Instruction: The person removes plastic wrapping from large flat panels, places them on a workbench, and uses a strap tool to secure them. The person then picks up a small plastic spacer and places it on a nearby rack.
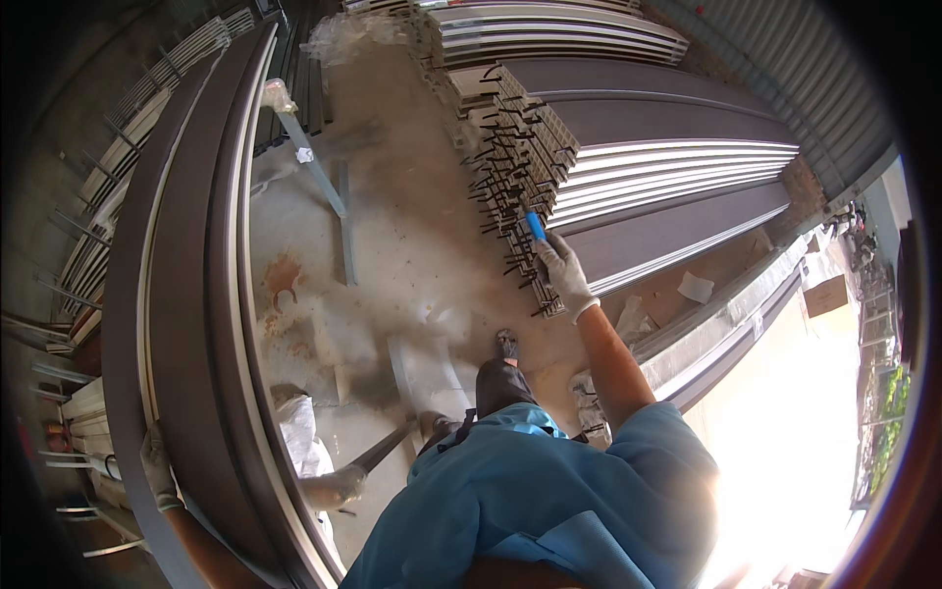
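Observation:
My left hand [159,469], in a pale work glove, lies with its fingers stretched along the seam of a long dark brown panel [201,344] at the left. My right hand [566,273], also gloved, reaches forward and is closed around the blue handle [535,226] of a small tool. The tool's dark head cannot be made out against what lies behind it. Beyond it, many short black rods [500,187] stick out from the pale, ribbed ends of stacked panels [648,231].
More panels [559,34] lie stacked at the far side. A metal stand leg [314,167] rises between the rows, over a stained concrete floor [383,216]. White plastic wrapping [299,432] hangs near the left panels. A cardboard box [826,294] sits at the right, by bright sunlight.

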Motion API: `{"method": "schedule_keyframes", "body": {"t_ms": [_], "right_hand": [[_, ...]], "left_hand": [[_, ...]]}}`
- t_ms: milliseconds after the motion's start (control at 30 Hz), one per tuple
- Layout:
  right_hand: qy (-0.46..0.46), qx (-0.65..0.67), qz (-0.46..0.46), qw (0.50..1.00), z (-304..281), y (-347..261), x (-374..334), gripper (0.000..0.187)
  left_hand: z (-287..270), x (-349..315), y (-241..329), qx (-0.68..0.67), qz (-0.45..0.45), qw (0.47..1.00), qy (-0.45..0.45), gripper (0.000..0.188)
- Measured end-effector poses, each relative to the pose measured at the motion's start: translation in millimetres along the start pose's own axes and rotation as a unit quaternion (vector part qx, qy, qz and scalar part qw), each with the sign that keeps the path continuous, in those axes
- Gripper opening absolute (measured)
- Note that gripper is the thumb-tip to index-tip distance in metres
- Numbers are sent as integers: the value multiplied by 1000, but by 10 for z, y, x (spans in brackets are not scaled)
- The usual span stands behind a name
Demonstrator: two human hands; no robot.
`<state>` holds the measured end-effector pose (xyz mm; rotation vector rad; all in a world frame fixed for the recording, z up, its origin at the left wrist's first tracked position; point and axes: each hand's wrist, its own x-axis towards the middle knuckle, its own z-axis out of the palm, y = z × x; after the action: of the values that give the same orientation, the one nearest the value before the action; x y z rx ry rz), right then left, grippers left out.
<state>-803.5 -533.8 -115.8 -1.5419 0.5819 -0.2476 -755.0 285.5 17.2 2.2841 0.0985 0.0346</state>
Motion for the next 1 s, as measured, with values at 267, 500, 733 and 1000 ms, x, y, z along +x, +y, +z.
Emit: {"method": "schedule_keyframes", "body": {"t_ms": [267,500,733,1000], "right_hand": [[165,-217,-140,952,-562,-273,1747,49],[230,-406,-139,874,-968,-724,3183,47],[228,-503,-188,813,-1110,-698,4269,35],[249,-580,-208,748,-825,-1027,4221,57]], "left_hand": [[885,395,745,315,-70,930,174,57],[1027,255,691,396,-141,882,213,59],[1112,173,645,391,-149,878,234,54],[1315,73,987,450,-215,827,260,57]]}}
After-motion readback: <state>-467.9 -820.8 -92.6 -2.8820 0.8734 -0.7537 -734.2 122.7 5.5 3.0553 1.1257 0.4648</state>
